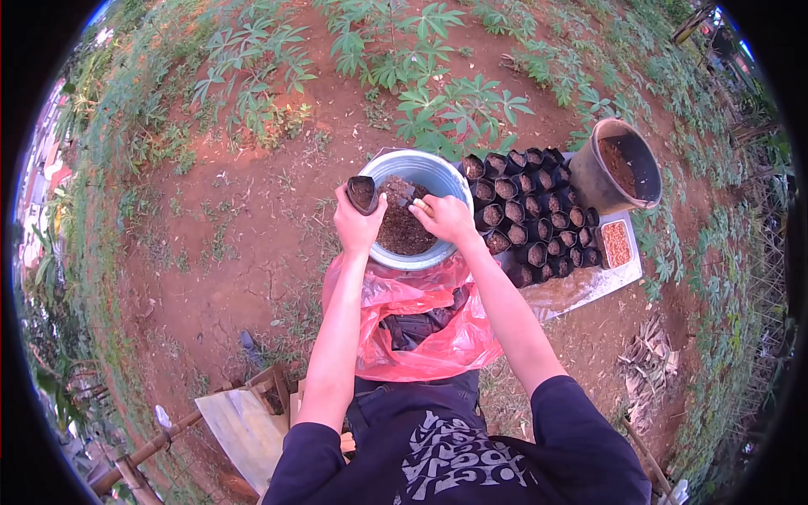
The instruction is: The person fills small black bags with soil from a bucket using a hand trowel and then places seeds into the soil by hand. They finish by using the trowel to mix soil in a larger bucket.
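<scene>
Lap: your red plastic bag (421, 337) lies nearest you, open, with empty black bags inside.
Left fingers: your left hand (358, 220) wraps around a small black grow bag (363, 194), holding it upright at the basin's left rim.
Right fingers: your right hand (444, 217) is curled above the soil; whether it grips anything, you cannot tell.
Basin: the metal basin (438, 168) holds dark soil, just beyond the red bag.
Right of basin: filled grow bags (526, 215) stand in rows on a white sheet.
Farther right: a dark bucket (624, 165) holds soil.
</scene>
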